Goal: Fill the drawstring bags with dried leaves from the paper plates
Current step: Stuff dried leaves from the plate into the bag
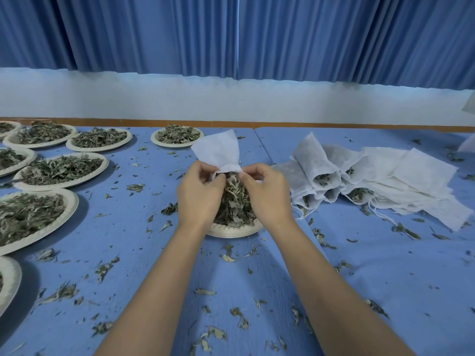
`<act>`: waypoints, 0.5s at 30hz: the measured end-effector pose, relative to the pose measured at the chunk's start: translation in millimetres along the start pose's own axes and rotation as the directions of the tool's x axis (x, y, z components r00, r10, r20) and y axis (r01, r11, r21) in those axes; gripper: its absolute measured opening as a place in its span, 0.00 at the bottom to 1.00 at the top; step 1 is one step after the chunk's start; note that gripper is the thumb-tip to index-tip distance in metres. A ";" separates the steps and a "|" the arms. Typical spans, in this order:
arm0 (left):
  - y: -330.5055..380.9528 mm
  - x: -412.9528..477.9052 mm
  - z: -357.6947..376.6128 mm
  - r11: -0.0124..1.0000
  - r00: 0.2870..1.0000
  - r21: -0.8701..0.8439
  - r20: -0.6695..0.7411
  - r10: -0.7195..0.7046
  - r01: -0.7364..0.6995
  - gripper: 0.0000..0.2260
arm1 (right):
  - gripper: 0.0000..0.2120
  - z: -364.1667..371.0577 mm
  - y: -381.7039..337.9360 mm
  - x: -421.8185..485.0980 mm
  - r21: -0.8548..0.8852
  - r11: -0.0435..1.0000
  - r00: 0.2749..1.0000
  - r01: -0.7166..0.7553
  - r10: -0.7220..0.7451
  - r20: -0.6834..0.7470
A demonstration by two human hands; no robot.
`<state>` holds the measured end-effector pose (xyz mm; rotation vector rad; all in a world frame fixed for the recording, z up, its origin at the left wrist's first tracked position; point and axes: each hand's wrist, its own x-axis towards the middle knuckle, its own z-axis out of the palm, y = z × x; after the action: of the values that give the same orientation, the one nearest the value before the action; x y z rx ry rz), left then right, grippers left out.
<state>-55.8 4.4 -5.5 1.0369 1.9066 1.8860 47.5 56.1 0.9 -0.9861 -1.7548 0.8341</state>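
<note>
Nine paper plates (67,185) are sitting on the table (372,265); one drawstring bag (218,150) is being held up; heaped bags (385,176) are overlapping, uncountable.

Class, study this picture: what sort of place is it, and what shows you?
Probably a makeshift packing workroom: long blue tables against a curtained wall, many paper plates heaped with dried leaves, and a pile of filled white bags.

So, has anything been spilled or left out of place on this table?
Yes. Loose dried leaf bits are scattered all over the blue table, off the paper plates. On the right, the filled bags lie on their sides with mouths open, leaves showing. The drawstring bag being filled looks fine.
</note>
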 end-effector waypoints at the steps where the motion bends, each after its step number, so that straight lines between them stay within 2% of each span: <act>1: 0.9 1.2 -2.3 0.999 0.997 -0.028 0.074 -0.031 0.034 0.07 | 0.04 -0.4 0.4 0.8 0.027 0.999 1.000 -0.028 0.028 -0.008; 3: 1.8 3.1 -7.6 0.998 0.978 -0.034 0.204 -0.045 0.053 0.09 | 0.03 -1.3 1.2 2.6 0.089 0.992 0.996 -0.086 0.087 -0.010; 5: 1.3 3.4 -10.7 1.000 0.963 -0.009 0.268 -0.006 0.009 0.13 | 0.04 -2.7 0.8 4.1 0.143 0.982 0.992 -0.121 0.124 -0.009; 9: -0.1 -1.3 -9.8 0.995 0.979 0.042 0.187 0.079 -0.089 0.15 | 0.09 -4.0 -0.3 2.4 0.167 0.977 0.991 -0.133 0.133 0.008; 15: 0.1 -3.0 -8.1 0.984 0.982 0.058 0.096 0.164 -0.170 0.15 | 0.07 -7.1 0.3 2.3 0.242 0.953 0.981 -0.183 0.161 0.111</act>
<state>-58.8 -3.6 -5.3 1.3175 1.8951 1.8372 53.6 59.1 4.0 -0.9519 -1.6041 1.1979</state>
